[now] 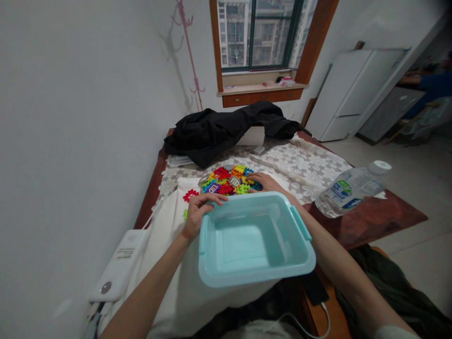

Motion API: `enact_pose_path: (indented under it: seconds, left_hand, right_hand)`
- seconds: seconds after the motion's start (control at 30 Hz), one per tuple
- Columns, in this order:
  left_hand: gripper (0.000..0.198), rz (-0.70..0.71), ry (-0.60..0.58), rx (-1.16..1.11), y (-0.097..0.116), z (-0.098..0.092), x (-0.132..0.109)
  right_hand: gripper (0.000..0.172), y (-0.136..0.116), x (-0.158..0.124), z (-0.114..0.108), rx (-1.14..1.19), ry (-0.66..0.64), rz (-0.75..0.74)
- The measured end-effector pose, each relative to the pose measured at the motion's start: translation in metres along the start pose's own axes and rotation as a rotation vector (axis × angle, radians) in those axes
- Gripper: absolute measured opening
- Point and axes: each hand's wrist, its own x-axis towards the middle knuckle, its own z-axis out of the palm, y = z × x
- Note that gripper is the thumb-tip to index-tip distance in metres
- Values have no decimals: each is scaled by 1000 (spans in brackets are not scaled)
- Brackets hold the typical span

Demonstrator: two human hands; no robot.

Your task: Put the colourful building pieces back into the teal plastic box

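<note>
From where I sit I read my left hand point(198, 212) as curled over the far left corner of the pale blue bin point(254, 238), fingers point(212, 198) hooked along the rim and thumb on the outer wall, a grip that seems meant to steady it; the bin sits at the near edge of the table point(370, 221), partly on the white cloth point(169, 245) and partly overhanging toward me, its mouth facing straight up and nothing showing inside; its long axis runs left to right across my view, with a handle point(301, 222) on the right-hand short wall; my right hand point(263, 182) lies past the far rim, palm down with the fingers loosely bent over the heap of coloured interlocking pieces point(228, 181), touching them, though I cannot tell whether any piece is actually pinched; the heap lies just beyond the bin, close enough, I judge, to be within easy reach of both hands; one red piece point(190, 194) lies apart to the left; a water bottle point(351, 188) lies on its side to the right, cap pointing away; a black jacket point(226, 129) is bunched at the far end.
</note>
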Motion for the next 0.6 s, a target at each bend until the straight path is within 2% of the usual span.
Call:
enact_pose_path:
  seconds: [0.13,0.37,0.6]
  left_hand:
    - [23,6,1,-6,1,0,0]
    - [24,11,-5,4,0,0,0]
    - [23,15,-3,-12,0,1,0]
  right_hand:
    - [39,-1,3,4,1,41,26]
    - [26,6,4,16,57,165,141]
    - [34,23,8,22,162,382,303]
